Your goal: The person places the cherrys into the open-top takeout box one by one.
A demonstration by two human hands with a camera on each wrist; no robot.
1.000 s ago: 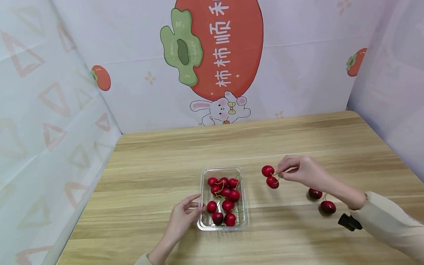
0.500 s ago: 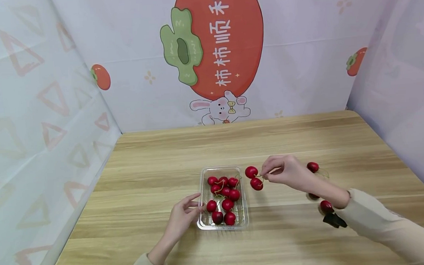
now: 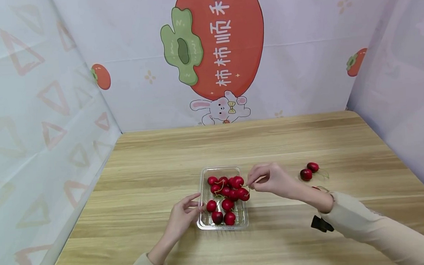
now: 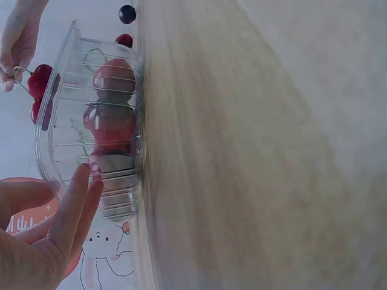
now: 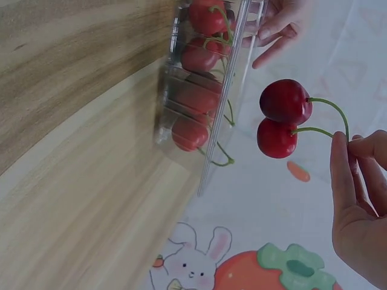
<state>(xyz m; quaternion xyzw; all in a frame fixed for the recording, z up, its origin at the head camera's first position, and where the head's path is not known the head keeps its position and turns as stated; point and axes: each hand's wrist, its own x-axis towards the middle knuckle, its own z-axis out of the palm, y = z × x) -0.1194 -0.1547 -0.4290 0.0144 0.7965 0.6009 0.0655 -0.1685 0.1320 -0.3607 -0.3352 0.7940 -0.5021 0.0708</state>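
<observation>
Persimmon backdrop (image 3: 221, 40) reading 柿柿顺利, right hand (image 3: 272, 179) pinching cherries (image 3: 240, 188)

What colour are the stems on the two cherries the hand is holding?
Green. The stems of the cherry pair show best in the right wrist view.

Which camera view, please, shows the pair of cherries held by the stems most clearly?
The right wrist view: the pair of cherries hangs large and unobstructed from the right hand. The head view shows it small over the clear tray; the left wrist view catches it at the frame's edge.
</observation>
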